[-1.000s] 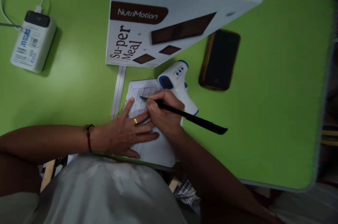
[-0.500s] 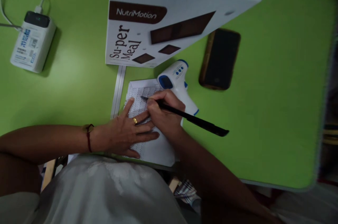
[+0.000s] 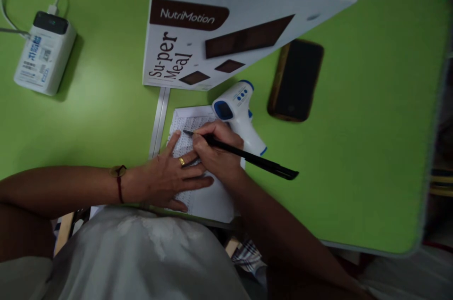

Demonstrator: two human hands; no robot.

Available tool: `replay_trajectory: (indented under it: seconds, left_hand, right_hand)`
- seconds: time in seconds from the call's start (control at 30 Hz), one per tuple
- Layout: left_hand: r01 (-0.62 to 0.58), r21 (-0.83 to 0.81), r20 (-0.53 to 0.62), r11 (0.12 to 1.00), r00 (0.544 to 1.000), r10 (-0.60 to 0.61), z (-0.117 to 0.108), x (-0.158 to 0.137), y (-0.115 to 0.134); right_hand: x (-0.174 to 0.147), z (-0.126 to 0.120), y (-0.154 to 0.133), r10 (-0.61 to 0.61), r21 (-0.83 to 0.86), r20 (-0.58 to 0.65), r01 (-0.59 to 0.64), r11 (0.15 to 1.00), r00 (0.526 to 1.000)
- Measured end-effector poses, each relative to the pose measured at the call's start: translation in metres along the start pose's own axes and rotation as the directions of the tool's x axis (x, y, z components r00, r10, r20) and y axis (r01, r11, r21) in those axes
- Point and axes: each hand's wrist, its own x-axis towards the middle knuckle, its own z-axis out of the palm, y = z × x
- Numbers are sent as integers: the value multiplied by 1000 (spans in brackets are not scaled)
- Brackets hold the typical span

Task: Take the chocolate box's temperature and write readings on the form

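Note:
My right hand (image 3: 221, 151) is closed round a black pen (image 3: 256, 158). Its tip rests on a sheet of paper (image 3: 212, 201) covered at the left with small dense writing. Spread flat on the same sheet, my left hand (image 3: 177, 172) wears a gold ring, and its fingertips lie against or just under the right hand. A white and blue infrared thermometer (image 3: 244, 111) lies over the paper's top right corner, its handle partly behind my right hand.
A large white NutriMotion box (image 3: 184, 50) stands just beyond the paper. To the right lies a dark phone (image 3: 295, 80) in a brown case. A white power bank (image 3: 46, 59) with cables sits at the left on the green table (image 3: 368, 149). A metal seam (image 3: 159, 123) crosses the tabletop.
The pen and my right hand have shifted slightly left across the paper, so the tip is nearer my left index finger. My left hand stays in place. The view has shifted a little.

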Motion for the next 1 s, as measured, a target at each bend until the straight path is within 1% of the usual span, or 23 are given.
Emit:
replay_trajectory:
  seconds: [0.23,0.4,0.53,0.67,0.8,1.0]
  left_hand:
    - [-1,-3,14,1000,1000,1,-2,0,0]
    - [1,-12,18,1000,1000,-1,-1,1,0]
    - [-1,-18,-10,1000,1000,0,0,1,0]
    - [-3,-4,-3,1000,1000,3,0,1,0]
    - [-7,0,0,1000,1000,7,0,0,0]
    - [0,-5,-32,1000,999,0,0,0,0]
  right_hand:
    - [0,0,-3,25,-18,7,-25,1000,1000]
    - [-1,1,0,34,-15,-24,-34,999,999]
    - [-1,0,1,43,-25,10,-43,999,999]
    - [-1,-1,1,81,-29,24,-80,996,996]
    - [-2,-1,1,65,-27,-3,-65,998,998]
    - [-1,-2,-1,67,-42,2,-67,997,998]
